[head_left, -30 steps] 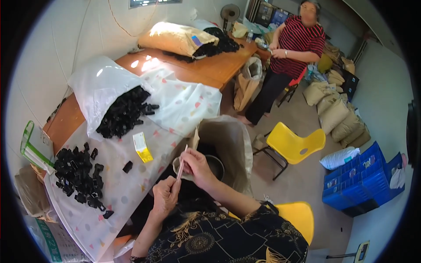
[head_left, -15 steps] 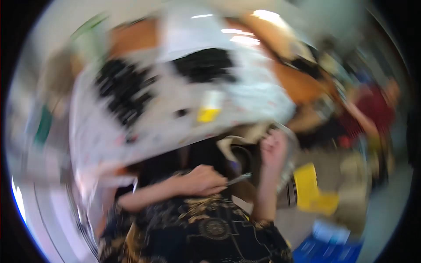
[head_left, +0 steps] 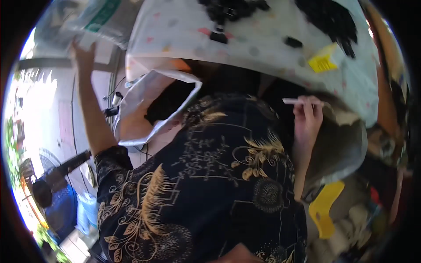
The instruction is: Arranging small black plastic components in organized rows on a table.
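Stretched up at the far left, my left hand [head_left: 83, 50] has its fingers apart, just below a clear plastic bag [head_left: 98, 22] with a green band. Whether the fingertips touch the bag I cannot tell. At the table's front edge on the right, my right hand [head_left: 308, 113] pinches a slim pale stick-like tool [head_left: 291, 101], which points left. Its exact kind does not show. On the table [head_left: 175, 39], with its spotted white cover, lie a pile of small black parts [head_left: 228, 12], a single black piece [head_left: 293, 42] and a yellow-and-white box [head_left: 323, 61].
A second black heap [head_left: 329, 22] lies at the table's right. An open white sack [head_left: 155, 127] stands to my left and a larger pale sack [head_left: 351, 153] to my right. Beyond them are a fan [head_left: 50, 175] and a yellow piece [head_left: 324, 210] on the floor.
My left hand has gone from my lap up to the far left, no longer holding the slim metal tool. My right hand now holds a slim tool. The view has swung left.
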`<action>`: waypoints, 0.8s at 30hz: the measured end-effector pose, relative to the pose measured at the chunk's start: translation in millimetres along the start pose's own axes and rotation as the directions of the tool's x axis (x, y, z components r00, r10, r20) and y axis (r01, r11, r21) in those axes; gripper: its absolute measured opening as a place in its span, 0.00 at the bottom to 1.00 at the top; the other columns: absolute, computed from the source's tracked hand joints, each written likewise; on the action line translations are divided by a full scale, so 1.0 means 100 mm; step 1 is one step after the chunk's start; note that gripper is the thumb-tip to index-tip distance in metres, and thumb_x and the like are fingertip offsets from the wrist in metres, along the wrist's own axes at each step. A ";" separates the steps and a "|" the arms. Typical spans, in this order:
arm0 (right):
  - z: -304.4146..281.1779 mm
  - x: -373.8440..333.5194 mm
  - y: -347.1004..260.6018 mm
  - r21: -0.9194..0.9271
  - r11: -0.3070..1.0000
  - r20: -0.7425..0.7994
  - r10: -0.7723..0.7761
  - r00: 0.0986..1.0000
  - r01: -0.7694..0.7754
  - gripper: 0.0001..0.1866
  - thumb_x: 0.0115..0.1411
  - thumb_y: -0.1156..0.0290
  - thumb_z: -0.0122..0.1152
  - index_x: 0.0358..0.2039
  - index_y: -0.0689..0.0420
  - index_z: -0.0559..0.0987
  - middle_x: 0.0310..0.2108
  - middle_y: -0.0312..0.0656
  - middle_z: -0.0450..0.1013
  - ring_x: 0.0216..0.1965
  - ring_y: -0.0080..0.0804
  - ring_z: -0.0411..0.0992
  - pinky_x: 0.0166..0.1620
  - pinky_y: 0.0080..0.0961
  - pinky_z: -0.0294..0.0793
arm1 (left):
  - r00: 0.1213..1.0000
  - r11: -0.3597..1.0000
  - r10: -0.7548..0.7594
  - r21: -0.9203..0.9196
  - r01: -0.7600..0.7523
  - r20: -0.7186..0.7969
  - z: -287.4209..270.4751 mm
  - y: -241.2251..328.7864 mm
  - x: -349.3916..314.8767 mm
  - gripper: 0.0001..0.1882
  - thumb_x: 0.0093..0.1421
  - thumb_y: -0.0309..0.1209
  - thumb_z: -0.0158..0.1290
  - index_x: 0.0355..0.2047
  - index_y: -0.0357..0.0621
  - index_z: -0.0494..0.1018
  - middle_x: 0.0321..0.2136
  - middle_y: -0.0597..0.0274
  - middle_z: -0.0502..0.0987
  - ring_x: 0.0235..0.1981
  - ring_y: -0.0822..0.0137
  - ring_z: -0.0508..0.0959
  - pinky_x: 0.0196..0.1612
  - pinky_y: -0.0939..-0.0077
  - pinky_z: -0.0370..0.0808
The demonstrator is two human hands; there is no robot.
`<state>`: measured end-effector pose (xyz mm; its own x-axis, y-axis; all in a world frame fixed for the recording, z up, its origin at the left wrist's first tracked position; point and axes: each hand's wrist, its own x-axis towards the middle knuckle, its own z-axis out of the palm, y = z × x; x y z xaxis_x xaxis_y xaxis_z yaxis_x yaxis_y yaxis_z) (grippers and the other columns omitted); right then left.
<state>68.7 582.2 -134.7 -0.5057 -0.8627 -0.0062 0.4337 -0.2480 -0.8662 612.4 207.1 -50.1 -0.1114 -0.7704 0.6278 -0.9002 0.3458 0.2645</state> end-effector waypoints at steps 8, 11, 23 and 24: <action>0.15 -0.10 -0.07 0.013 0.991 -0.143 -0.129 0.981 0.132 0.06 0.65 0.79 0.57 0.42 0.58 0.76 0.40 0.44 0.76 0.34 0.27 0.77 0.38 0.22 0.79 | 0.741 0.594 0.315 -0.732 0.333 0.593 0.73 2.83 -1.06 0.21 0.64 0.30 0.56 0.57 0.44 0.70 0.44 0.60 0.80 0.47 0.70 0.78 0.49 0.71 0.75; 0.16 -0.14 -0.12 -0.011 0.990 -0.126 -0.138 0.982 0.138 0.05 0.65 0.79 0.57 0.41 0.58 0.76 0.39 0.43 0.75 0.35 0.28 0.77 0.38 0.23 0.78 | 0.542 0.458 0.639 -0.836 0.302 0.546 0.80 3.58 -1.46 0.24 0.63 0.32 0.57 0.57 0.38 0.67 0.42 0.51 0.81 0.43 0.63 0.81 0.47 0.70 0.77; 0.27 -0.39 -0.16 -0.616 0.766 0.034 -0.207 0.978 0.184 0.07 0.59 0.87 0.58 0.36 0.62 0.73 0.36 0.39 0.71 0.36 0.23 0.75 0.40 0.22 0.77 | 0.189 0.192 0.693 -0.431 0.882 0.695 0.92 4.12 -1.68 0.10 0.66 0.24 0.52 0.47 0.38 0.69 0.37 0.61 0.79 0.39 0.75 0.79 0.46 0.80 0.78; 0.34 -0.39 -0.18 -0.717 0.681 0.029 -0.183 0.983 0.148 0.07 0.58 0.86 0.60 0.35 0.62 0.75 0.34 0.39 0.71 0.34 0.24 0.74 0.38 0.22 0.76 | 0.188 0.197 0.698 -0.438 0.877 0.691 0.87 4.12 -1.70 0.10 0.66 0.24 0.52 0.47 0.38 0.69 0.37 0.61 0.79 0.39 0.75 0.79 0.46 0.80 0.78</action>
<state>106.2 605.0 -102.0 -0.5547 -0.8150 0.1674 -0.3142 0.0189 -0.9492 223.9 433.4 -111.6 -0.9402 -0.2736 -0.2028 -0.0909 -0.3725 0.9236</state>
